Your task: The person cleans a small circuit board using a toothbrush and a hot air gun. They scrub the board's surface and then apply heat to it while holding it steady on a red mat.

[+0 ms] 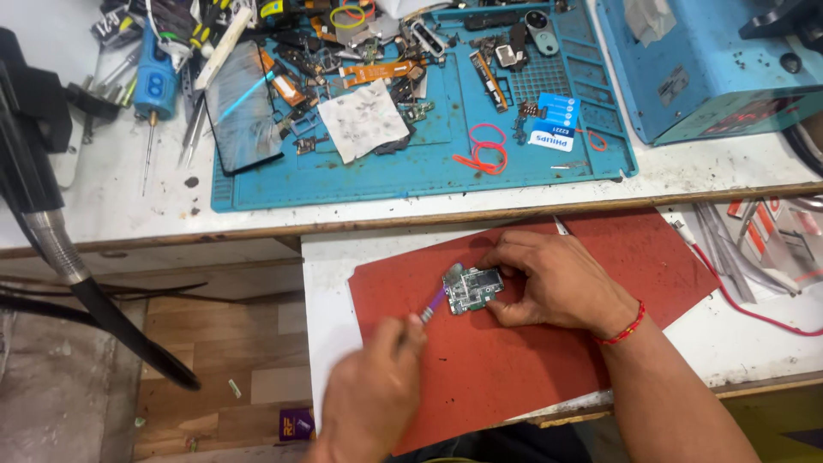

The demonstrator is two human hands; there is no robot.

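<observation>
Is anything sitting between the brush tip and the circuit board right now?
Nothing visible does. The left hand holds the purple brush with its tip already at the left edge of the circuit board, which the right hand steadies on the red mat.

I am seeing bare surface lying open on the red mat (514,377) toward its front edge and along its right side, so a hand could be passing there. Near the mat's middle the circuit board (471,289) is sitting in the way, with my right hand (553,281) closing off its right side and my left hand (373,390) blocking the front left corner. The blue work mat (429,176) behind is lying crowded with parts (little room there). Tools (729,249) are hemming in the right edge.
</observation>
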